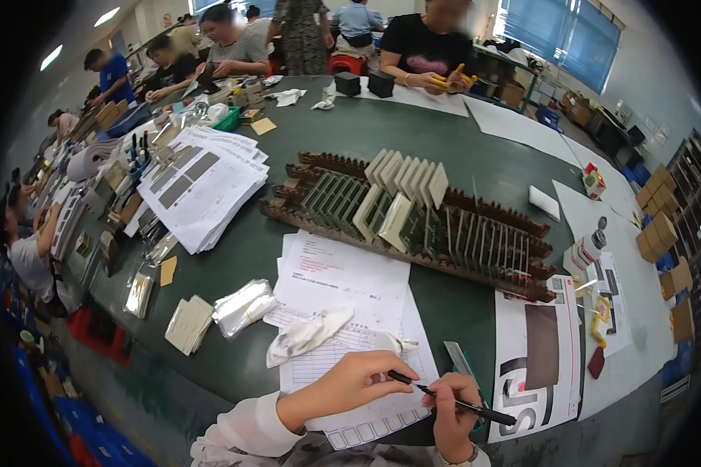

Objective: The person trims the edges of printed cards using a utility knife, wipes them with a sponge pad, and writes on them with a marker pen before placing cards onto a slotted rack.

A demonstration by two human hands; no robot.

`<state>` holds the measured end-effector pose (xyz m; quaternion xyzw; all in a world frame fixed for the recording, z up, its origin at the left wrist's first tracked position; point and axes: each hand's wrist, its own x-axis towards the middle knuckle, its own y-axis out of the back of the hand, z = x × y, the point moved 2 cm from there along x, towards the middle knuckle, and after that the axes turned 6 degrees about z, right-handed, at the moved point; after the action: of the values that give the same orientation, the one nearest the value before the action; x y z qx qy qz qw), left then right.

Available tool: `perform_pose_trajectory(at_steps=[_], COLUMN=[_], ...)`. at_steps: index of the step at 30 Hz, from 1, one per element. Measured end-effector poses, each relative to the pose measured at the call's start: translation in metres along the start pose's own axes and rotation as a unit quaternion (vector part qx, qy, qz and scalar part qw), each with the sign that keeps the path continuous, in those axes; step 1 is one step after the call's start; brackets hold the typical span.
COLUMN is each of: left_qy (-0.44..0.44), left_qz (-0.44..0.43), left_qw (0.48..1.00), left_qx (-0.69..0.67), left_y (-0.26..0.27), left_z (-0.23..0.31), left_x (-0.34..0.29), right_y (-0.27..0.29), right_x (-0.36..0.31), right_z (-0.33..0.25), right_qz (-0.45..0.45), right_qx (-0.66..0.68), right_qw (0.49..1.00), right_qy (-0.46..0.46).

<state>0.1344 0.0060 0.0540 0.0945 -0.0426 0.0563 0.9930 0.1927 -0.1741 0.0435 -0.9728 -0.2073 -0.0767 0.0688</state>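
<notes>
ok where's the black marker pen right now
In the head view, the black marker pen is low, right of centre, held between the left hand and right hand.

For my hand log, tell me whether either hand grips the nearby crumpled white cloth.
No, the crumpled white cloth lies mostly on printed white paper, while the left hand and right hand hold a slim black pen.
</notes>
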Motion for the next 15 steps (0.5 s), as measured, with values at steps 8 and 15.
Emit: perform_pose_trajectory(at_steps=[8,15], left_qy=[-0.019,0.006], left_qz=[-0.014,-0.011], left_qw=[1.000,1.000], left_qx=[0.001,-0.014], left_y=[-0.0039,-0.0041], left_z=[0.0008,0.0016], left_x=[0.0050,0.0021], right_y=[0.0035,0.0029], right_x=[0.0049,0.0079], right_z=[0.0069,0.0015], right_qz=[-0.016,-0.038], right_qx=[-0.027,-0.035], right_qw=[0.999,0.998], right_qy=[-0.032,-0.035])
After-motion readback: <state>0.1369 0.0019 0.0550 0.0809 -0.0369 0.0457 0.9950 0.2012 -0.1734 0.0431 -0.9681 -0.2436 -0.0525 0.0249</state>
